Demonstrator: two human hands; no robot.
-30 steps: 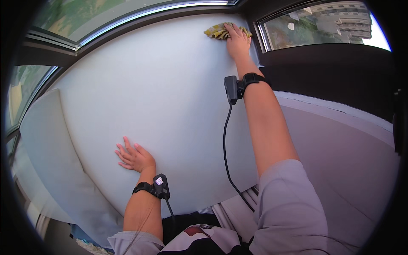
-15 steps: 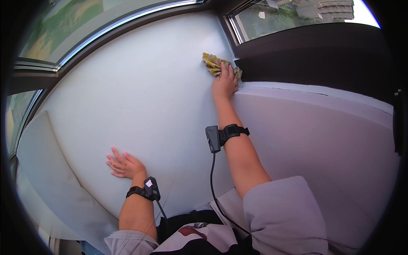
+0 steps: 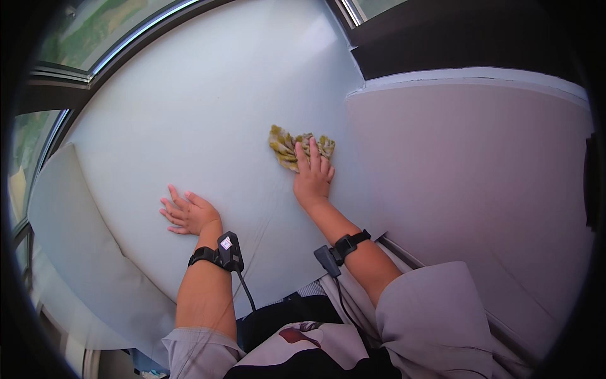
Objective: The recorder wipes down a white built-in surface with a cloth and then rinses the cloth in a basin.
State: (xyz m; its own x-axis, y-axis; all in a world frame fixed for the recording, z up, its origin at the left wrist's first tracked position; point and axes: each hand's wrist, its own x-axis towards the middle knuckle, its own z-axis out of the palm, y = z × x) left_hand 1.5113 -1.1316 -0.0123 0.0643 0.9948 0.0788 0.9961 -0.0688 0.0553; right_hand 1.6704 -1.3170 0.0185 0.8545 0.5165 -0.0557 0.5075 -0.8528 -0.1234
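Note:
A crumpled yellow-green and grey cloth (image 3: 284, 146) lies on the pale, smooth window ledge (image 3: 189, 132). My right hand (image 3: 314, 179) presses down on it, fingers spread over its folds; the cloth's underside is hidden. To the left, my left hand (image 3: 191, 213) rests flat on the same ledge with its fingers spread, and nothing is in it. Each forearm wears a black strap with a small black device and a cable.
Dark window frames (image 3: 82, 110) border the ledge at the far left. A padded pale cushion (image 3: 88, 234) runs along the left side. On the right stands a pinkish wall panel (image 3: 467, 164) with a white edge, below a dark frame section (image 3: 454, 47).
My right hand has drawn the cloth from the far right corner back toward me and slightly left. The view has tilted nearer. My left hand stays spread on the ledge.

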